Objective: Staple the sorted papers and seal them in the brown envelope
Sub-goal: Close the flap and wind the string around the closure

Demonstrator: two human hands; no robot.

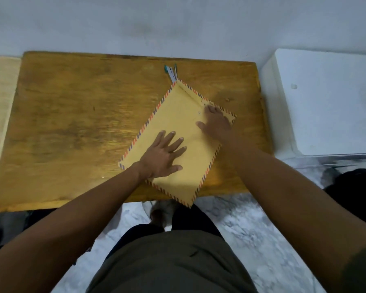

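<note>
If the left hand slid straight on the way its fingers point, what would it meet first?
Probably the right hand. The left hand lies flat on the brown envelope, fingers aimed up and right across bare envelope toward the right hand, near the flap; the exact line is uncertain.

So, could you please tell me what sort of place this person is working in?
Probably a plain room at home rather than an office: a worn wooden table against a bare white wall, a marbled tile floor, and a white box-like unit beside the table.
</note>
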